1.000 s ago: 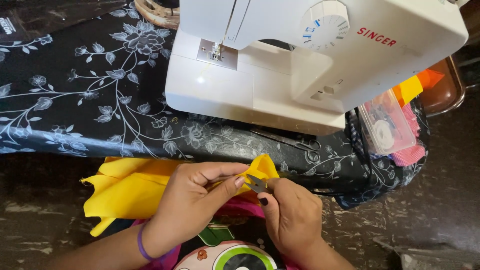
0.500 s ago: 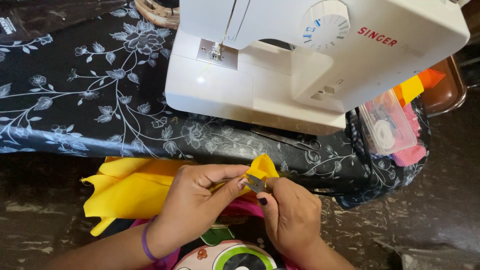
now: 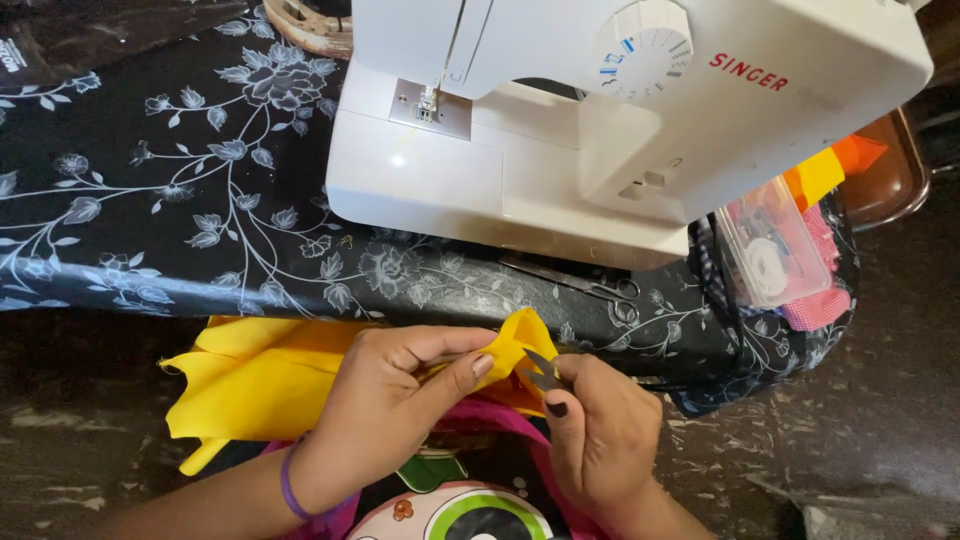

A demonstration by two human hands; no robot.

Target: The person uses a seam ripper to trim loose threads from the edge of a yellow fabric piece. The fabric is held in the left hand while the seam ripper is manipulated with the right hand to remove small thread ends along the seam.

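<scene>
A piece of yellow fabric (image 3: 255, 375) lies in my lap below the table edge. My left hand (image 3: 395, 395) pinches a folded corner of it between thumb and fingers. My right hand (image 3: 600, 430) is closed around a small dark metal cutter (image 3: 540, 372), whose blades touch that raised corner. A white sewing machine (image 3: 600, 130) stands on the table just beyond my hands, its needle (image 3: 432, 100) at the left.
The table wears a black cloth with white flowers (image 3: 170, 200). Scissors (image 3: 580, 282) lie in front of the machine. A clear plastic box (image 3: 770, 245) and coloured fabric scraps (image 3: 825, 175) sit at the right. A woven basket rim (image 3: 305, 30) shows at the top.
My hands have stayed almost still; the fingers of the left hand shift slightly on the yellow corner while the cutter stays against it.
</scene>
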